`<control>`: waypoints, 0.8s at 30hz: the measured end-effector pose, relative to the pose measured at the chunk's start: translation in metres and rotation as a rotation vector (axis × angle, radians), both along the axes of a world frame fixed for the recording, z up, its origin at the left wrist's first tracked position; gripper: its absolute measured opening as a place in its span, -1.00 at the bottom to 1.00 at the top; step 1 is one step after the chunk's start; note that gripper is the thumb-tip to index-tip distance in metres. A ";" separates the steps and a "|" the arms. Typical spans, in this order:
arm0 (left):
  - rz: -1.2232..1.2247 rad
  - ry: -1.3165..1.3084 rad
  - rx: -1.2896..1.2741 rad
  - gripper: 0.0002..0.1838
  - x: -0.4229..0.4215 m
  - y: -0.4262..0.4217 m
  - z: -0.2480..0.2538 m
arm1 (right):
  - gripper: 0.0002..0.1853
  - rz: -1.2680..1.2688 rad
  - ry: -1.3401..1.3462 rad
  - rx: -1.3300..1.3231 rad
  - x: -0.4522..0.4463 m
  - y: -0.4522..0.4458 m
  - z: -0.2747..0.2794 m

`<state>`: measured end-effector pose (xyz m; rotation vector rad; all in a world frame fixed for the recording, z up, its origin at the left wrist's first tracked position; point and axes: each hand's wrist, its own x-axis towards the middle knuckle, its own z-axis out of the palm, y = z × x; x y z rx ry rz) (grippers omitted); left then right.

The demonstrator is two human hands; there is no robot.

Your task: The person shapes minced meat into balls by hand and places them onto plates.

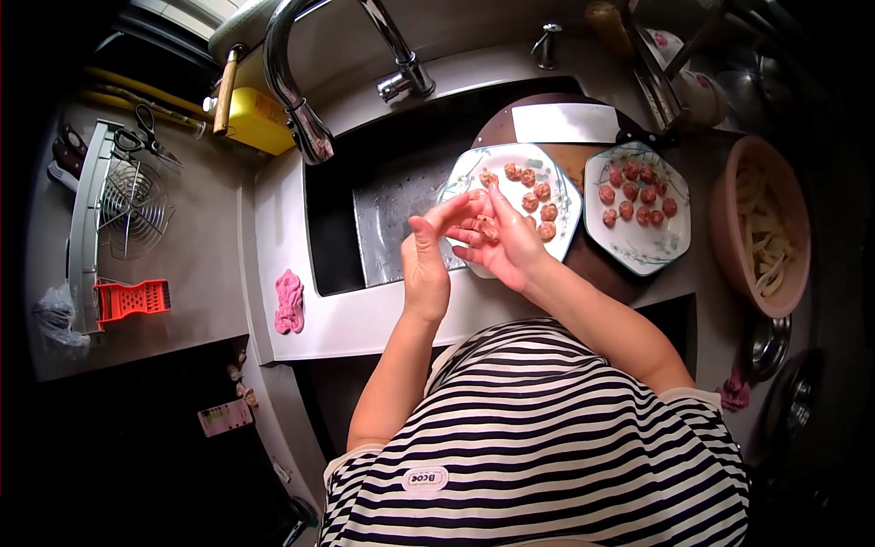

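A raw meatball rests in the palm and fingers of my right hand, which is cupped over the near edge of the left plate. My left hand is beside it, thumb raised and fingers stretched towards the right hand's fingers; whether they touch the meatball I cannot tell. On the white flower-patterned plate under my hands lie several more meatballs. To its right, a second patterned plate carries several meatballs in rough rows.
Behind the plates, a cleaver lies on a round board across the sink. A faucet arches at the left. On the right stands a pink basin of pale sliced food. A pink cloth lies on the counter.
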<state>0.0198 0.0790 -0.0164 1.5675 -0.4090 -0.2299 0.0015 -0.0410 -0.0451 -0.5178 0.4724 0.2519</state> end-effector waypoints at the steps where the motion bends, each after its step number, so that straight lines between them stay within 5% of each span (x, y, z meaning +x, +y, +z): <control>1: 0.043 -0.037 -0.022 -0.21 0.000 0.000 0.000 | -0.49 0.029 0.007 -0.027 0.001 -0.002 -0.004; 5: 0.155 0.281 -0.273 -0.37 0.007 0.008 -0.003 | -0.49 0.110 -0.253 0.147 -0.001 -0.013 0.000; 9: 0.100 0.579 -0.480 -0.46 0.008 0.013 -0.020 | -0.45 -0.007 -0.376 -0.121 -0.003 -0.008 0.007; 12: -0.080 0.935 -0.695 -0.48 0.007 0.014 -0.045 | -0.48 -0.135 -0.691 -0.903 -0.007 -0.001 0.008; 13: 0.043 1.032 -0.664 -0.49 0.002 0.001 -0.032 | -0.49 -0.174 -0.794 -1.162 -0.007 0.001 0.009; 14: 0.074 1.095 -0.681 -0.49 -0.001 -0.004 -0.023 | -0.57 -0.005 -0.864 -1.262 -0.011 -0.003 0.019; 17: 0.173 1.226 -0.708 -0.53 0.002 -0.007 -0.008 | -0.57 -0.019 -1.059 -1.578 -0.013 -0.007 0.024; 18: 0.205 1.258 -0.715 -0.53 0.004 -0.007 -0.007 | -0.70 -0.104 -1.069 -1.457 -0.010 -0.007 0.019; 21: -0.393 1.107 -0.996 -0.48 0.020 0.027 -0.056 | -0.65 -0.083 -0.779 -0.996 -0.010 -0.009 0.023; 22: -0.018 1.089 -0.782 -0.41 0.013 0.016 -0.028 | -0.58 -0.071 -0.691 -0.926 -0.009 -0.011 0.017; 24: 0.017 0.964 -0.705 -0.39 0.008 0.013 -0.016 | -0.54 -0.040 -0.571 -0.751 -0.009 -0.013 0.020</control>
